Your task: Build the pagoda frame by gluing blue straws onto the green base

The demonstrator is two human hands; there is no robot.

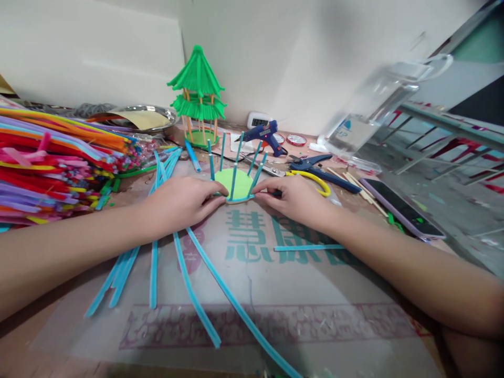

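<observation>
A light green paper disc [236, 182] lies on the cardboard-covered table, with several blue pipe cleaner posts [235, 168] standing up around its rim. My left hand [185, 202] presses its fingertips onto a blue pipe cleaner [239, 200] at the disc's near left edge. My right hand [297, 198] pinches the same blue strip at the disc's near right edge. Long blue pipe cleaners [197, 299] fan out on the table under my left forearm.
A finished green pagoda model [199, 97] stands behind. A large pile of coloured pipe cleaners [51, 163] fills the left. A blue glue gun [265, 135], pliers [315, 170], wooden sticks [360, 189], a phone [401, 210] and a clear jug [378, 102] sit right.
</observation>
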